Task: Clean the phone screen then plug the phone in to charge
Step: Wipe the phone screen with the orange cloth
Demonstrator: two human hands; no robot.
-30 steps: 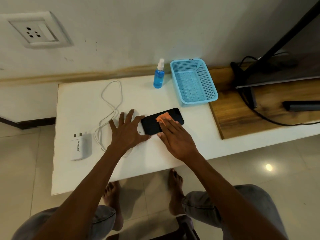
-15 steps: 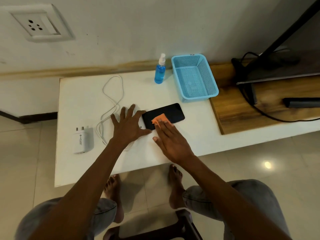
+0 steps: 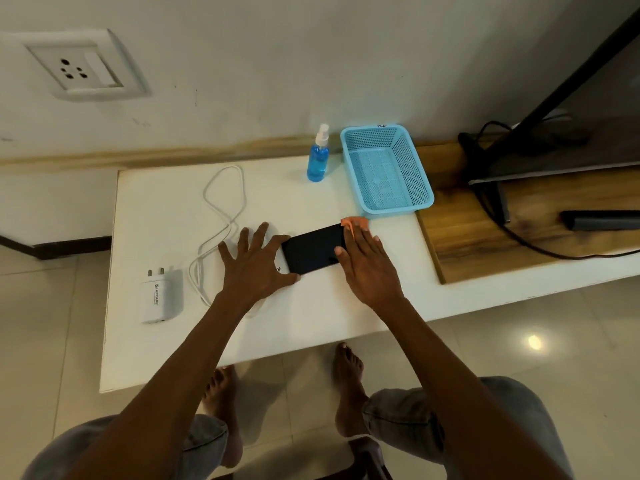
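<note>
Head view: phone (image 3: pixel 313 248) lies flat just front-left of the blue basket (image 3: pixel 386 171). Left hand (image 3: pixel 254 270), fingers splayed, braces its near end; right hand (image 3: pixel 367 268), fingers flat, presses an orange cloth (image 3: pixel 353 224) at its far end. Pushing harder could likely slide cloth off, or skid the phone.

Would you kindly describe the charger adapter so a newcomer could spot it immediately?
Start at the white table and go to its left end. The charger adapter lies flat there, left of the looped white cable: a white block with two metal pins.
</note>
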